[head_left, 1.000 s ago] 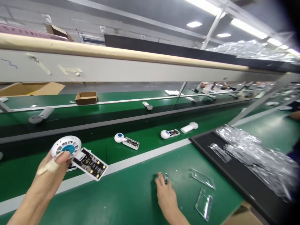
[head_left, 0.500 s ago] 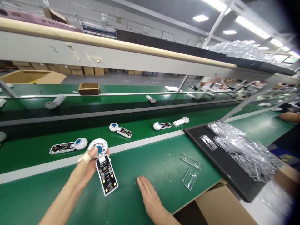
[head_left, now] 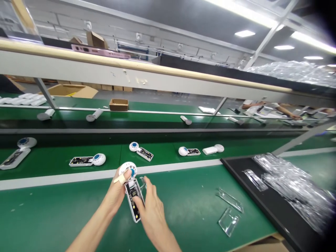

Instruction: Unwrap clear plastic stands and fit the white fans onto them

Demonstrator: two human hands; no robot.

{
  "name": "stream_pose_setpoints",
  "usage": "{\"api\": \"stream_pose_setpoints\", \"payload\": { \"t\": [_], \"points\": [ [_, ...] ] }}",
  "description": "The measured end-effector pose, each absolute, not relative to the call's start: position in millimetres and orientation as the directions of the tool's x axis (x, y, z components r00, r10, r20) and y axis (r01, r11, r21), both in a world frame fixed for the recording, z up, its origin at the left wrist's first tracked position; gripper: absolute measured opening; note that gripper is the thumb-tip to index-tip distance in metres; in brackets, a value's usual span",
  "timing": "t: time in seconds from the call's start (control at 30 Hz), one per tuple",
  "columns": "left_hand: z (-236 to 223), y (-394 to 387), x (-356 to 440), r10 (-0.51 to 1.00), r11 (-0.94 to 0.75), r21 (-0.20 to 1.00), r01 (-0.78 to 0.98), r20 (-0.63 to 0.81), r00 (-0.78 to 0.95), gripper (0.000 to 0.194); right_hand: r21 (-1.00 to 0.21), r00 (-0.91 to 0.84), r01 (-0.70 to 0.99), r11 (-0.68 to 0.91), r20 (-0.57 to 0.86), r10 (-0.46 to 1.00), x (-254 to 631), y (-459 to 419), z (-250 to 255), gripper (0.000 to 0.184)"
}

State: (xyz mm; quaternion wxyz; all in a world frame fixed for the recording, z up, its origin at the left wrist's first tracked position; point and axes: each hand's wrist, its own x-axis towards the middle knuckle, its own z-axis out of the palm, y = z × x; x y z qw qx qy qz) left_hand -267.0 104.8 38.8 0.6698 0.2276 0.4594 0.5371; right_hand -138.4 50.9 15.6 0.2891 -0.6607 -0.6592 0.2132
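- Across the foreground, green table [head_left: 183, 196] beneath both hands.
- Beyond its pale edge strip, green belt [head_left: 115, 154] with white handheld fans lying along it, most showing dark boards, one [head_left: 214, 149] with a plain white handle.
- Overhead, long shelf [head_left: 157, 78] with wooden rail.
- At right, black tray [head_left: 228, 163] bearing heap of clear plastic covers [head_left: 294, 192].
- Near table middle, left hand [head_left: 117, 192], clamped on round head of open fan [head_left: 132, 189], thumb on its front, pale wrap around thumb.
- Just beside it, right hand [head_left: 154, 208], closed on clear cover [head_left: 143, 182], mostly hidden by fingers; thumb over fan's board, contact with board impossible to tell.
- Between both hands, that open fan, tilted, head up, board facing out.
- Left of tray, on table, two loose covers [head_left: 230, 200], near each other.
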Motion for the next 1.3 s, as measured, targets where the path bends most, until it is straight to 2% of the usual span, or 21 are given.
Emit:
{"api": "stream_pose_setpoints", "payload": {
  "t": [0.13, 0.27, 0.33, 0.5, 0.6, 0.67, 0.77, 0.87, 1.17, 1.3],
  "points": [
    [45.0, 99.6, -268.8, 0.937, 0.287, 0.832, -0.474, -0.347, -0.040, 0.054, -0.513, 0.019, 0.853, 0.092, 0.207, 0.978, -173.3, 54.6, 1.4, 0.051],
    [47.7, 100.3, -277.8, 0.928, 0.239, 0.832, -0.500, -0.347, -0.134, 0.059, -0.461, 0.003, 0.872, 0.166, 0.343, 0.939, -183.7, 55.0, -12.4, 0.050],
    [48.7, 103.5, -283.5, 0.909, 0.239, 0.797, -0.555, -0.385, -0.161, 0.056, -0.470, -0.012, 0.862, 0.187, 0.350, 0.937, -183.7, 54.4, -17.2, 0.054],
    [41.3, 107.4, -295.3, 0.926, 0.247, 0.726, -0.641, -0.372, -0.064, 0.049, -0.642, -0.127, 0.722, 0.259, 0.245, 0.961, -177.6, 59.1, -19.2, 0.060],
    [27.2, 104.4, -301.7, 0.891, 0.392, 0.722, -0.569, -0.451, 0.042, 0.057, -0.610, -0.172, 0.724, 0.324, 0.295, 0.940, -177.7, 66.9, -17.6, 0.056],
    [18.0, 102.8, -306.2, 0.866, 0.448, 0.748, -0.489, -0.499, 0.030, 0.058, -0.610, -0.181, 0.712, 0.349, 0.322, 0.929, -181.9, 74.4, -18.9, 0.049],
    [9.8, 103.8, -313.5, 0.864, 0.419, 0.792, -0.443, -0.498, -0.073, 0.060, -0.751, 0.028, 0.636, 0.180, 0.256, 0.966, -193.5, 90.1, -25.0, 0.039],
    [5.2, 111.1, -322.8, 0.856, 0.393, 0.803, -0.448, -0.498, -0.141, 0.060, -0.825, 0.182, 0.564, 0.023, 0.152, 0.971, -208.4, 110.4, -33.6, 0.050],
    [-18.8, 178.8, -357.4, 0.827, 0.346, 0.849, -0.399, -0.477, -0.298, 0.053, -0.899, 0.167, 0.427, -0.099, -0.029, 0.986, -252.1, 190.5, -52.3, 0.045],
    [-23.0, 210.0, -376.3, 0.835, 0.297, 0.890, -0.346, -0.418, -0.358, 0.057, -0.945, 0.111, 0.291, -0.147, -0.120, 0.987, -270.5, 220.5, -60.5, 0.045]
  ]
}}
